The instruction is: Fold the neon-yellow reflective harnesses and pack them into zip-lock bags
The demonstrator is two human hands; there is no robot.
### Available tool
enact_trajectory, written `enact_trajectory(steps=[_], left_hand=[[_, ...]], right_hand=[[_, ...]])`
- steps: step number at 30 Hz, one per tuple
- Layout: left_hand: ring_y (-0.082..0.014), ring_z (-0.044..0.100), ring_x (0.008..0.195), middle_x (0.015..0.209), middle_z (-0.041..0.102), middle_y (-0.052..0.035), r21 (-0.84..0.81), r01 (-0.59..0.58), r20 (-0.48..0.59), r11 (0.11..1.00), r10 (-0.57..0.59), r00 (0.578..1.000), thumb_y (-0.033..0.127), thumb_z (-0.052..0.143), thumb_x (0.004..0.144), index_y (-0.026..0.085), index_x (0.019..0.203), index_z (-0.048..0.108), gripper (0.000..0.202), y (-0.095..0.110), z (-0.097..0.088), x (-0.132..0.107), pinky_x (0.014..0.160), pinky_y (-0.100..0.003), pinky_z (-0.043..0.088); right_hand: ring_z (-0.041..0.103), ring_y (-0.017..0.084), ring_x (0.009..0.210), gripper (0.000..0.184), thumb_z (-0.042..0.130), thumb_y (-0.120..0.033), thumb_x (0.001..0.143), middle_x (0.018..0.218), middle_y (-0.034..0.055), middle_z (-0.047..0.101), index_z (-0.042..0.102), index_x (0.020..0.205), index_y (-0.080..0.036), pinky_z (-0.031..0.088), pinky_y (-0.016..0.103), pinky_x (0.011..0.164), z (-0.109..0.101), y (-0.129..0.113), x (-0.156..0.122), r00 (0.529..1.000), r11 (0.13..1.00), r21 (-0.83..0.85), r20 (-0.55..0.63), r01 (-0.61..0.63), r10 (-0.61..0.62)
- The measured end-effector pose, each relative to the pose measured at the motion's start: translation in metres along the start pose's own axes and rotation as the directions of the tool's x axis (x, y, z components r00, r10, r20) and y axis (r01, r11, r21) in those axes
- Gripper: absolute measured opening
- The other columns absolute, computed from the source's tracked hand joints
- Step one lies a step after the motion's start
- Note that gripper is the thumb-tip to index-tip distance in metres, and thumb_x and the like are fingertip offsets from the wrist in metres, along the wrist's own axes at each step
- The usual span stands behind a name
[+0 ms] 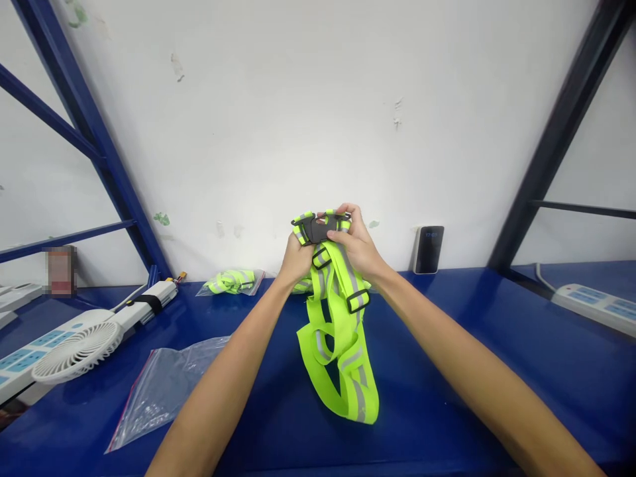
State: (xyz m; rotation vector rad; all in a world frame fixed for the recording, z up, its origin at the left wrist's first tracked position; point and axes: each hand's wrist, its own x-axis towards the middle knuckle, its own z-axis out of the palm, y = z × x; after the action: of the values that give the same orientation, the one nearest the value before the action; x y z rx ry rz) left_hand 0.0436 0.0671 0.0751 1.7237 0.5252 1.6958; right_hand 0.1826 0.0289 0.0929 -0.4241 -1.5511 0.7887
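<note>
A neon yellow reflective strap harness (342,331) with grey stripes hangs in loops from my two hands, its lower end near the blue tabletop. At its top is a black side-release buckle (320,229). My left hand (298,257) is closed on the strap at the buckle's left side; its fingers are mostly hidden. My right hand (358,242) pinches the buckle's right end, thumb in front and fingers behind. Two black slide adjusters (358,301) sit on the hanging straps.
Behind my hands a bagged yellow strap bundle (231,281) lies by the wall, with more yellow strap partly hidden. An open clear zip bag (169,377) lies left. A white fan (79,351) and power strip (30,358) stand further left. A small display device (428,250) leans right.
</note>
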Motion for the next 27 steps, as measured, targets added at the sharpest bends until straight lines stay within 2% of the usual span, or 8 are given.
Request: enact_trajectory(steps=[4, 8, 12, 16, 19, 23, 25, 27], left_hand=[[-0.0225, 0.058, 0.119, 0.117, 0.069, -0.0049, 0.026, -0.005, 0.133, 1.000, 0.001, 0.991, 0.021, 0.058, 0.082, 0.023, 0.111, 0.068, 0.030, 0.005, -0.001, -0.001, 0.108, -0.039, 0.040], [-0.0252, 0.051, 0.129, 0.130, 0.062, -0.0075, 0.055, 0.013, 0.145, 0.998, -0.021, 0.989, 0.021, 0.060, 0.082, 0.022, 0.120, 0.061, 0.038, 0.008, -0.002, -0.002, 0.109, -0.040, 0.039], [-0.0257, 0.051, 0.127, 0.132, 0.059, -0.0101, 0.079, -0.050, 0.076, 0.996, 0.044, 0.996, 0.017, 0.065, 0.077, 0.020, 0.125, 0.054, 0.050, 0.012, 0.000, -0.003, 0.107, -0.039, 0.041], [-0.0238, 0.059, 0.115, 0.124, 0.062, -0.0093, 0.111, -0.104, -0.036, 0.988, 0.109, 0.993, 0.017, 0.073, 0.071, 0.021, 0.122, 0.052, 0.056, 0.015, 0.005, -0.004, 0.097, -0.033, 0.047], [-0.0230, 0.063, 0.105, 0.116, 0.065, -0.0090, 0.080, -0.081, -0.056, 0.994, 0.085, 0.995, 0.021, 0.073, 0.073, 0.020, 0.119, 0.052, 0.050, 0.013, 0.012, -0.006, 0.087, -0.031, 0.051], [-0.0223, 0.058, 0.115, 0.120, 0.063, -0.0061, 0.062, -0.067, -0.050, 0.996, 0.070, 0.996, 0.020, 0.060, 0.081, 0.022, 0.116, 0.054, 0.036, 0.012, 0.022, -0.010, 0.097, -0.032, 0.045], [-0.0218, 0.055, 0.117, 0.120, 0.062, -0.0037, 0.016, -0.011, -0.051, 1.000, 0.011, 0.999, 0.016, 0.053, 0.082, 0.025, 0.118, 0.054, 0.037, 0.013, 0.026, -0.011, 0.100, -0.032, 0.043], [-0.0211, 0.057, 0.110, 0.112, 0.063, -0.0023, -0.019, 0.068, -0.090, 0.997, -0.070, 0.993, 0.013, 0.051, 0.079, 0.026, 0.123, 0.050, 0.045, 0.014, 0.027, -0.011, 0.095, -0.032, 0.045]], right_hand=[[0.064, 0.024, 0.110, 0.066, 0.062, -0.019, 0.071, 0.117, 0.0036, 0.067, 0.035, 0.130, -0.032, 0.049, 0.047, 0.101, -0.008, -0.005, 0.004, 0.992, 0.985, 0.121, -0.027, -0.119, 0.123], [0.063, 0.025, 0.113, 0.055, 0.063, -0.018, 0.067, 0.125, 0.0038, 0.065, 0.049, 0.119, -0.026, 0.050, 0.046, 0.102, -0.010, -0.007, 0.006, 0.991, 0.967, 0.232, -0.051, -0.107, 0.122], [0.064, 0.026, 0.108, 0.030, 0.061, -0.019, 0.069, 0.112, 0.0047, 0.071, 0.061, 0.100, -0.021, 0.051, 0.044, 0.099, -0.003, -0.012, 0.004, 0.989, 0.975, 0.164, -0.003, -0.149, 0.151], [0.064, 0.024, 0.099, 0.025, 0.062, -0.019, 0.070, 0.097, 0.0028, 0.072, 0.062, 0.095, -0.020, 0.049, 0.044, 0.098, -0.003, -0.016, 0.005, 0.977, 0.978, 0.081, -0.080, -0.193, 0.199], [0.063, 0.024, 0.099, 0.024, 0.062, -0.020, 0.070, 0.094, 0.0016, 0.069, 0.058, 0.093, -0.021, 0.050, 0.043, 0.096, -0.006, -0.012, 0.007, 0.962, 0.979, 0.081, -0.185, -0.189, 0.201], [0.061, 0.023, 0.100, 0.024, 0.059, -0.020, 0.070, 0.097, 0.0017, 0.066, 0.053, 0.094, -0.022, 0.049, 0.042, 0.096, -0.004, -0.004, 0.008, 0.941, 0.983, 0.107, -0.289, -0.152, 0.177], [0.060, 0.021, 0.102, 0.026, 0.056, -0.019, 0.071, 0.100, 0.0017, 0.064, 0.051, 0.096, -0.023, 0.048, 0.040, 0.098, 0.000, -0.001, 0.008, 0.930, 0.989, 0.099, -0.343, -0.107, 0.135], [0.058, 0.020, 0.105, 0.026, 0.054, -0.020, 0.073, 0.104, 0.0020, 0.062, 0.049, 0.098, -0.024, 0.046, 0.039, 0.100, 0.002, 0.001, 0.008, 0.920, 0.997, 0.046, -0.385, -0.060, 0.073]])
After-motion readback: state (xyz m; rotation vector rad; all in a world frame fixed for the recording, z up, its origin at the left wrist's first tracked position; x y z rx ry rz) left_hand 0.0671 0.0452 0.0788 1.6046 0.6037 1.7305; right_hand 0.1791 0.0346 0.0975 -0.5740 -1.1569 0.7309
